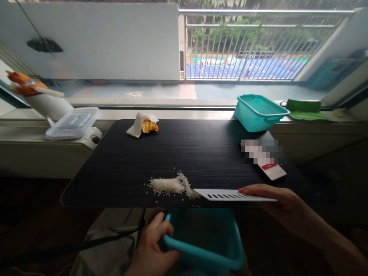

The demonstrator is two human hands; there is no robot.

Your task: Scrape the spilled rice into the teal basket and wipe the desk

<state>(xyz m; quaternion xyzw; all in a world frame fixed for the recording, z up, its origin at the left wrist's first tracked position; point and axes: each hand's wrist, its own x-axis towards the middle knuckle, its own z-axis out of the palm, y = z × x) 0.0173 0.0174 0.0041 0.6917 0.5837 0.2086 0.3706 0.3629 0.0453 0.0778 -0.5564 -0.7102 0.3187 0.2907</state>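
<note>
In the head view, a black desk stands before a window. A small heap of rice grains lies close to the front edge of the desk, a little left of the middle, with some single grains scattered around it.

The right hand holds a white slotted strip flat on the desk along the front edge. The fingers are stretched over the right end of the strip and press on it; the thumb is hidden. The left end of the strip touches the rice heap.

The left hand is below the front edge. Its fingers are curled around the left rim of a teal basin, which it holds under the edge, just beneath the rice.

A second teal tub stands at the far right corner. A crumpled tissue with something orange in it lies at the far edge, toward the left. A white card with a red mark lies near the right edge, partly blurred. A clear plastic box rests beside the desk on the left.
</note>
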